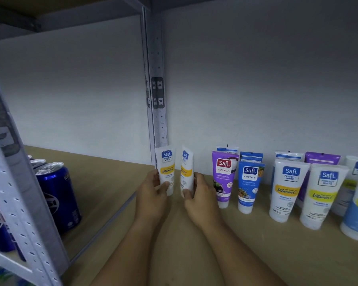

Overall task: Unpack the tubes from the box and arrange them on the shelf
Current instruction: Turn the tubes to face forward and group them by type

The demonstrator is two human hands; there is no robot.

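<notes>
Both forearms extend from the bottom edge over the shelf board [194, 254], a matte tan surface. The left hand [151, 193] grips a white Safi Perfect White Vitamin C tube [165, 168] upright, thumb across its lower front. The right hand [201, 199] grips a second white tube [186, 172] of the same yellow-banded type, turned partly edge-on, thumb pressed near its base. The two tubes stand just beside each other, apart by a narrow gap, directly in front of the perforated grey metal upright [158, 89] at the rear.

To the right, further tubes stand cap-down in rows near the back wall: a purple Safi Naturals tube [224, 178], a blue Safi Naturals tube [249, 186], then two larger white Vitamin C tubes [285, 190] and [321, 195], with more tubes behind them and at the right edge, partly cut off. All have flat crimped tops and glossy plastic bodies.

On the left section of the shelf stand blue Pepsi cans [56, 193], aluminium tops visible, partly hidden by a slanted perforated grey post [15, 193] in the foreground. A metal rail separates the two shelf boards.

The wall [256, 79] behind is plain and grey-white. An upper shelf [50, 13] with a brown underside crosses the top left.
</notes>
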